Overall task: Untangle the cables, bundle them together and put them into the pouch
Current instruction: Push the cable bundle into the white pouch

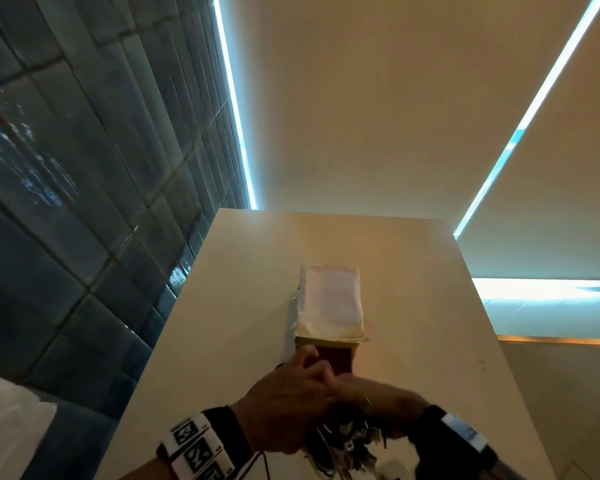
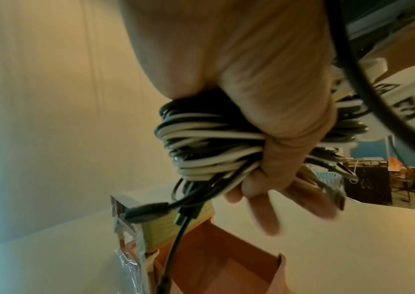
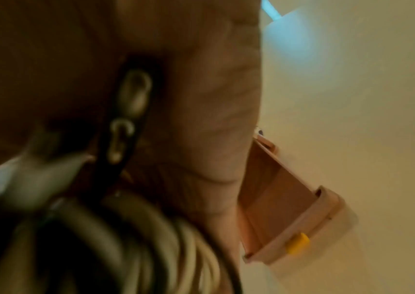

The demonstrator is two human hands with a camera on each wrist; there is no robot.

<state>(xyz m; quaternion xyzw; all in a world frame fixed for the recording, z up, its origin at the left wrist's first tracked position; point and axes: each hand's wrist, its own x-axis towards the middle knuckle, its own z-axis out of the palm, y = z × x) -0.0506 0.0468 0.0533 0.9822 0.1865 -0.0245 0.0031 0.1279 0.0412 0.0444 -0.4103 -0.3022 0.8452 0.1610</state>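
Head view: both hands meet over a white table [image 1: 243,306], just short of a white pouch [image 1: 330,299] lying flat with its mouth toward the person and a reddish-brown lining showing. The left hand [image 1: 284,403] is wrapped round a coiled bundle of black and white cables [image 2: 201,143], several plug ends dangling above the pouch mouth. The right hand [image 1: 378,400] presses against the left hand over the same bundle; its wrist view is blurred, so whether it grasps the cables cannot be told.
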